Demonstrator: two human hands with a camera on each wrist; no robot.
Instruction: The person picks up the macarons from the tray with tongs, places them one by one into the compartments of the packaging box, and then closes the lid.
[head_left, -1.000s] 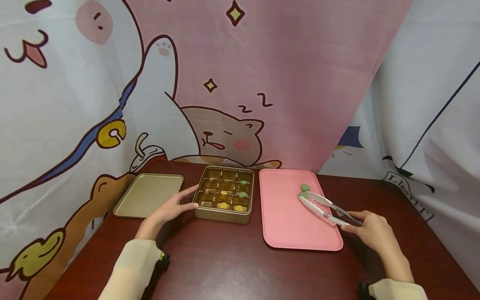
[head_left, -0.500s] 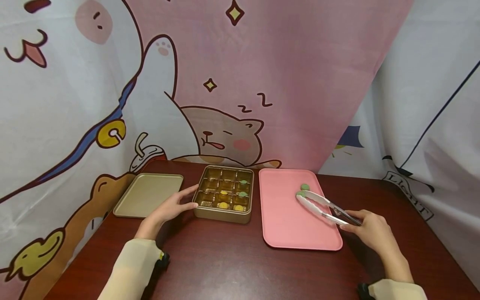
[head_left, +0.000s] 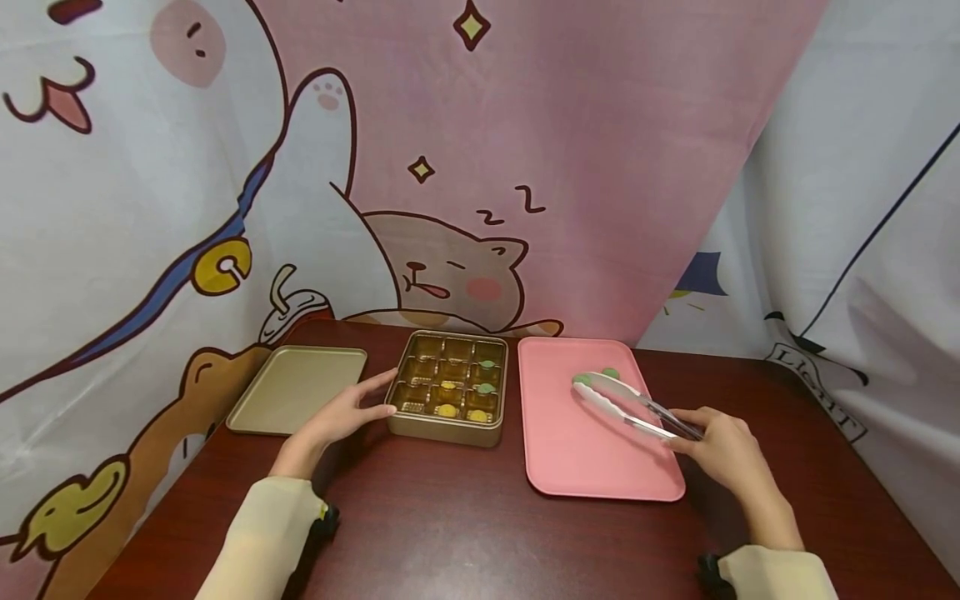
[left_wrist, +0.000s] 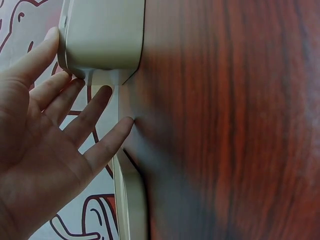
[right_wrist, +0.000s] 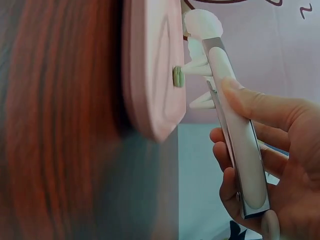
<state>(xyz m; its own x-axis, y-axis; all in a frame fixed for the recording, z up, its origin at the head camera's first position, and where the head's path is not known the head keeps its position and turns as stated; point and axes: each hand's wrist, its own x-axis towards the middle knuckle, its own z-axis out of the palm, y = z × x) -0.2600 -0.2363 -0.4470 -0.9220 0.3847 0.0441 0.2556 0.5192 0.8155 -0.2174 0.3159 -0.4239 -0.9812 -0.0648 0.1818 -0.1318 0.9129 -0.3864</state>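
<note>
My left hand (head_left: pixel 347 412) rests against the left side of a gold tin box (head_left: pixel 444 430). Its fingers are extended, with the thumb at the near corner; the left wrist view shows fingertips touching the box wall. Inside, a divided insert holds yellow (head_left: pixel 447 411) and green (head_left: pixel 487 389) round pieces in some compartments. My right hand (head_left: pixel 723 446) grips white-tipped tongs (head_left: pixel 626 422) above a pink tray (head_left: pixel 592 458). Between the tong tips is a green macaron (head_left: pixel 581 379). Another green macaron (right_wrist: pixel 178 76) lies on the tray, partly behind the tongs in the head view.
A flat gold lid (head_left: pixel 300 387) lies on the dark wooden table (head_left: pixel 442 533) left of the box. The pink tray stands right of the box, with a narrow gap between. A cartoon-printed curtain (head_left: pixel 600 167) hangs along the table's back and sides.
The tongs have moved left and slightly up with the green macaron between their tips, away from the other macaron. My right hand has shifted left too. The left hand and box are still.
</note>
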